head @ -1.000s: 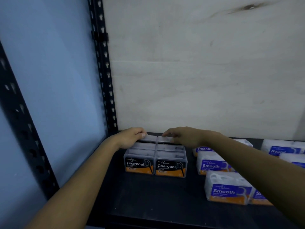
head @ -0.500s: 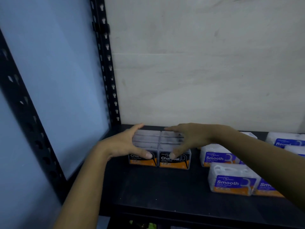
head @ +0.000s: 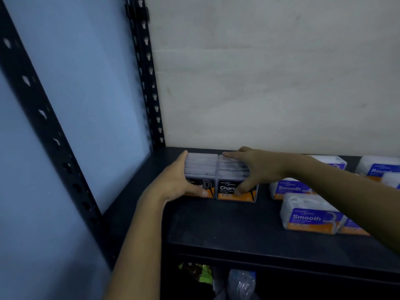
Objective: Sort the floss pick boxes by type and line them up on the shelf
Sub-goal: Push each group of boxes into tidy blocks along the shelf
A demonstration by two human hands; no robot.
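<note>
Charcoal boxes [head: 201, 167]: two rows side by side, back-left corner of shelf [head: 227, 230], close to rear wall. Your left hand [head: 179, 180] flat against block's left side, fingers straight, thumb across front label. Your right hand [head: 257, 169] spread wide over right row, thumb on front. Step, by look: squaring Charcoal block. Next likely calls for reach right to loose Smooth boxes [head: 311, 217], Round box [head: 376, 169] beyond; line up beside.

Your Charcoal boxes [head: 225, 188] carry black labels with white lettering over an orange band, beneath clear lids. Your Smooth boxes [head: 311, 217] are white, labelled blue-violet above orange. The shelf [head: 227, 230] and keyhole-slotted upright [head: 148, 83] are black. The back panel [head: 270, 72] is pale grey and the side wall [head: 86, 94] light blue.
</note>
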